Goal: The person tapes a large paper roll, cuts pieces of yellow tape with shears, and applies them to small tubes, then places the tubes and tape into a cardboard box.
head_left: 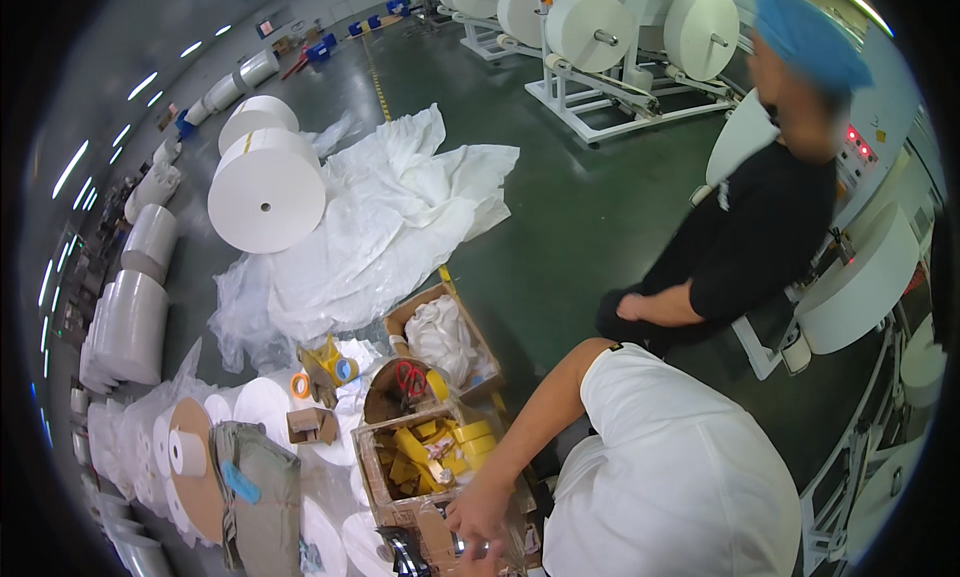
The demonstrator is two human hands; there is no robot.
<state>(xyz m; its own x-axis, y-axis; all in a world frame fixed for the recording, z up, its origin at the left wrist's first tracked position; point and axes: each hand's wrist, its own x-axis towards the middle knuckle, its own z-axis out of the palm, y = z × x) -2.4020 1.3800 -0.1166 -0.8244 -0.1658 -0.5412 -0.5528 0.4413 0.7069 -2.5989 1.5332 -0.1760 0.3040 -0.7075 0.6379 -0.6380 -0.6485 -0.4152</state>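
My right arm, in a white short sleeve, bends down over the boxes at the bottom. My right hand (478,512) is closed, fingers curled round something small and shiny that I cannot make out. Just below, at the bottom edge, a sliver of my left hand (484,560) shows, its fingers mostly hidden. Beneath the hands lies a brown cardboard piece (432,539), with a glossy black item (404,551) to its left. Beyond them stands an open box (372,469) holding yellow tape rolls (473,439) and yellow scraps. Red-handled scissors (410,379) rest in a round container (380,397) behind it.
A co-worker (760,227) in black with a blue cap stands at right, near machines carrying white rolls (590,32). Large white rolls (266,192) and crumpled sheeting (390,202) lie ahead. A carton (485,362) holds white material; grey folded cloth (262,497) lies left.
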